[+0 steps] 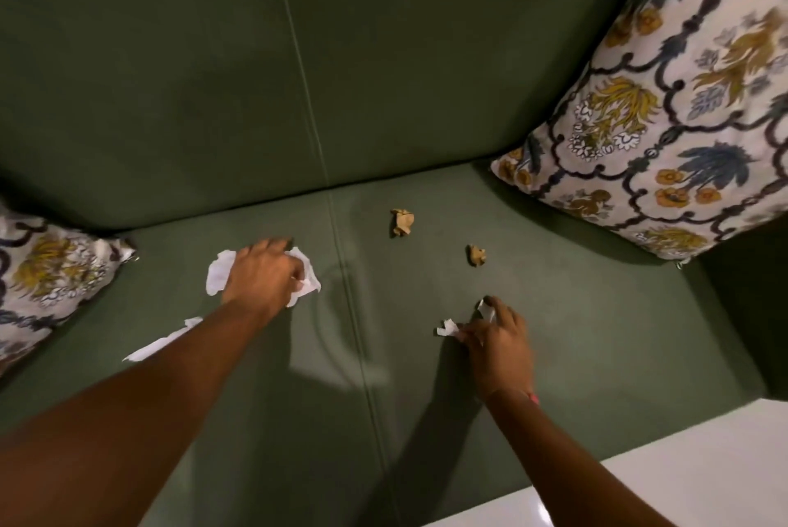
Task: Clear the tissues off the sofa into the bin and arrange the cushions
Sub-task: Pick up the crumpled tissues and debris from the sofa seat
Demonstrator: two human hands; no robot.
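**Tissue pickup, both hands on the seat**

Step in hand: gathering tissues; cushions not yet arranged, bin not in view.

Left hand (264, 270): palm down on a white tissue (217, 275), paper showing on both sides of the grip. Fingers curled over it, closing; whether it is lifted off the sofa seat (597, 334) I cannot tell.

Right hand (499, 339): fingertips pinched on a small white tissue scrap (447, 328), grip closed on it, low at the seat.

Left to collect: a torn white strip (162, 341) beside the left forearm, nearer the person than that grip; two brown crumpled wads (401, 223) (476, 255) beyond the right grip, toward the backrest (383, 57).

Next move, as I judge it: lift both catches, then reach forward for the wads. They are light and small, so a fingertip pinch should do.

Room: open seat between the grips, with a seam running through. Left cushion (51, 270) lies flat just outside the left grip; right cushion (665, 108) leans in the corner, well clear of the right grip. A white surface (682, 475) borders the seat's near edge under the right forearm.
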